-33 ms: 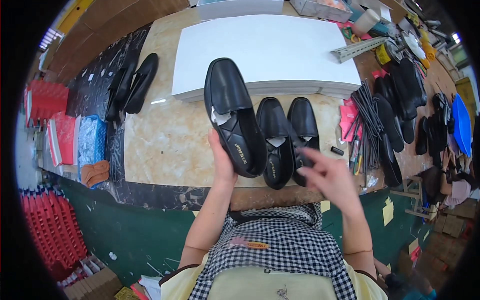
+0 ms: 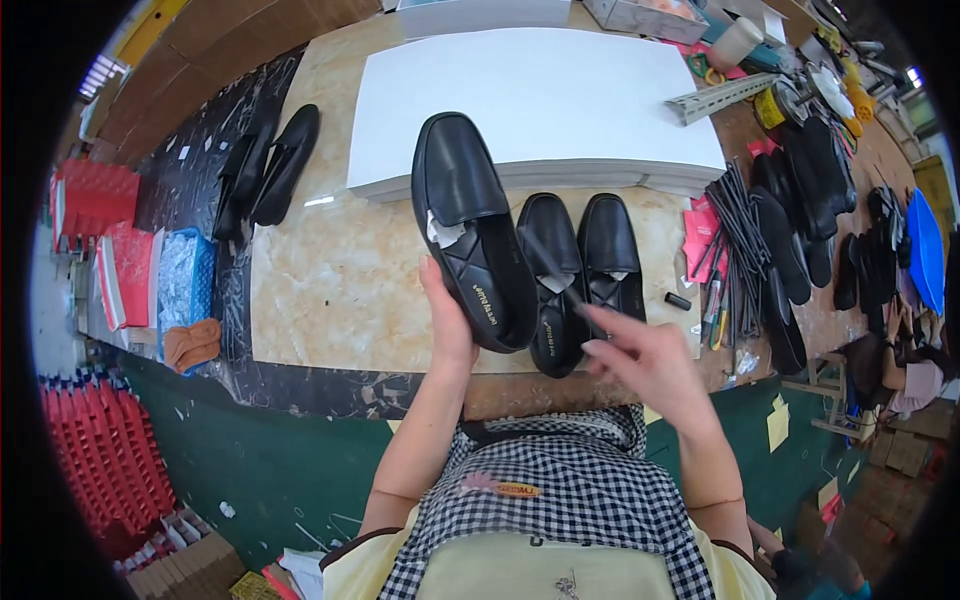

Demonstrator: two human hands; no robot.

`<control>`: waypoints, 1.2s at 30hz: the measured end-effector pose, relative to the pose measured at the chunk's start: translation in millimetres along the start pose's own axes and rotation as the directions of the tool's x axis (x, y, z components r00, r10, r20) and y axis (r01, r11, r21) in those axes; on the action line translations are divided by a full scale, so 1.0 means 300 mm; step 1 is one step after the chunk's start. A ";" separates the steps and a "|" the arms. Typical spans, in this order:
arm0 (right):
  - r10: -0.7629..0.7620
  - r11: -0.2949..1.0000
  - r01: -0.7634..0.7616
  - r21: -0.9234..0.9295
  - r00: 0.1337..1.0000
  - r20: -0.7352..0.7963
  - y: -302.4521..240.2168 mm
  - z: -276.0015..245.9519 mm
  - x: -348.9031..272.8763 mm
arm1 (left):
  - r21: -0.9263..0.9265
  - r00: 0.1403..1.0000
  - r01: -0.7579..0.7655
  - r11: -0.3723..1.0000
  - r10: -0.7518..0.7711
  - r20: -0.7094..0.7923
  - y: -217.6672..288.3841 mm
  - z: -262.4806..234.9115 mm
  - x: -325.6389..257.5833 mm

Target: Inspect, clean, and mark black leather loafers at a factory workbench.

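My left hand is closed round the heel end of a black leather loafer, raised and tilted with its toe away from me. White paper pokes out of its opening, and gold lettering marks the insole. Two more black loafers lie to its right, the nearer one and the farther one, each with white paper inside. Over their heels, my right hand pinches a slim, dark, pen-like stick, smeared by motion. A small black cap lies right of the shoes.
A thick stack of white sheets lies behind the shoes. Bundled black rods and several dark shoes crowd the right. Another black pair stands at left, near a blue basket. Red racks stand at lower left.
My right hand has shifted slightly, and the dark stick in it now shows more plainly. The loafer in my left hand has hardly moved.
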State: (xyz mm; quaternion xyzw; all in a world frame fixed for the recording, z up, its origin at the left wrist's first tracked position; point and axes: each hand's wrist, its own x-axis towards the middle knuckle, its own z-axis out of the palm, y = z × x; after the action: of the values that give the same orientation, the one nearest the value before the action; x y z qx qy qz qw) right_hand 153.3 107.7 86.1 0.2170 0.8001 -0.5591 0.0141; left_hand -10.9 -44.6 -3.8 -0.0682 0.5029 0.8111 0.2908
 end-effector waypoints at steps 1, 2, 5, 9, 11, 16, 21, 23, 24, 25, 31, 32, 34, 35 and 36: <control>-0.018 1.000 0.016 0.025 0.999 0.045 -0.020 0.033 0.016 | 0.005 1.000 -0.004 1.000 0.004 -0.014 -0.008 -0.012 0.002; -0.005 1.000 0.006 -0.009 0.996 0.090 -0.049 0.043 0.030 | 0.006 0.999 -0.019 1.000 0.019 -0.030 -0.027 -0.033 0.012; -0.064 0.995 0.071 -0.075 0.993 0.094 -0.074 0.057 0.088 | 0.007 0.999 -0.032 0.999 0.032 -0.023 -0.041 -0.047 0.024; -0.081 0.997 0.082 -0.008 0.992 0.095 -0.084 0.075 0.141 | 0.088 0.994 -0.112 0.990 0.112 0.001 -0.054 -0.055 0.022; -0.086 0.996 0.087 -0.020 0.995 0.051 -0.103 0.092 0.140 | 0.133 0.992 -0.129 0.983 0.127 0.023 -0.055 -0.060 0.011; -0.233 0.959 0.231 -0.165 0.972 0.006 -0.131 0.109 0.109 | 0.034 0.993 -0.119 0.992 0.119 -0.011 -0.020 -0.020 -0.038; -0.308 0.922 0.279 -0.267 0.949 -0.071 -0.122 0.124 0.150 | 0.078 0.992 -0.129 0.989 0.130 0.001 -0.067 -0.027 -0.052; -0.508 0.825 0.393 -0.405 0.829 -0.232 -0.102 0.139 0.177 | 0.084 0.987 -0.161 0.983 0.161 0.012 -0.095 0.004 -0.075; -0.564 0.786 0.412 -0.461 0.783 -0.262 -0.101 0.149 0.189 | 0.098 0.983 -0.182 0.978 0.184 -0.016 -0.113 0.024 -0.087; -0.555 0.790 0.399 -0.466 0.787 -0.268 -0.100 0.168 0.200 | 0.116 0.978 -0.196 0.974 0.202 -0.043 -0.127 0.033 -0.101; -0.568 0.711 0.315 -0.629 0.784 -0.250 -0.037 0.236 0.193 | 0.038 0.992 -0.100 0.994 0.103 -0.070 -0.109 0.054 -0.105; -0.439 0.808 0.324 -0.492 0.888 -0.135 -0.046 0.205 0.178 | 0.021 0.995 -0.022 1.000 0.024 -0.101 -0.116 0.024 -0.103; -0.395 0.908 0.369 -0.200 0.912 -0.110 -0.019 0.093 0.145 | 0.000 0.994 0.111 0.994 -0.111 0.010 -0.081 -0.053 -0.106; -0.461 0.886 0.460 -0.058 0.859 -0.225 0.025 0.013 0.137 | -0.001 0.977 0.161 0.987 -0.159 0.142 -0.042 -0.121 -0.107; -0.442 0.895 0.430 -0.119 0.818 -0.369 0.128 -0.102 0.151 | 0.018 0.970 0.185 0.983 -0.185 0.157 0.004 -0.233 -0.094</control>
State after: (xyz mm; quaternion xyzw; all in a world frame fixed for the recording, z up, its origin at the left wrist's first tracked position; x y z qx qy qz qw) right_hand 132.9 161.2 51.4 0.1340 0.8236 -0.4812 -0.2687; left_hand -1.1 -116.0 -25.4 -0.0498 0.4713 0.7824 0.4041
